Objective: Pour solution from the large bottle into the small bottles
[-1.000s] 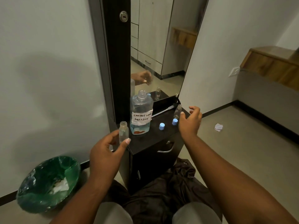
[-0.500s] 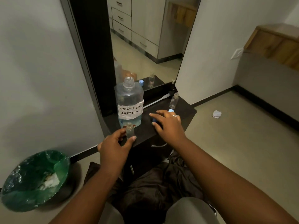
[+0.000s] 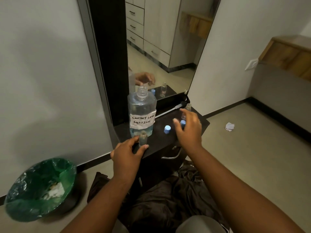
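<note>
A large clear bottle (image 3: 142,113), uncapped and labelled "Contact Lens Solution", stands on the black cabinet top (image 3: 159,142) with a little blue liquid at its base. In front of it my left hand (image 3: 127,153) pinches a small open bottle (image 3: 143,137) between thumb and fingers, upright on the front edge. My right hand (image 3: 188,130) hovers with fingers spread over the right side of the top. One blue cap (image 3: 167,129) lies just left of it, a second blue cap (image 3: 183,123) shows between its fingers. Another small bottle (image 3: 188,108) stands behind that hand.
A mirror (image 3: 161,47) in a black frame stands behind the cabinet. A green-lined bin (image 3: 40,187) sits on the floor at left. A crumpled white paper (image 3: 229,126) lies on the floor at right. Dark cloth (image 3: 168,204) lies below the cabinet's drawer handle (image 3: 171,156).
My right hand has lifted off the caps area and moved right and back, fingers spread. My left hand still holds the small bottle on the front edge.
</note>
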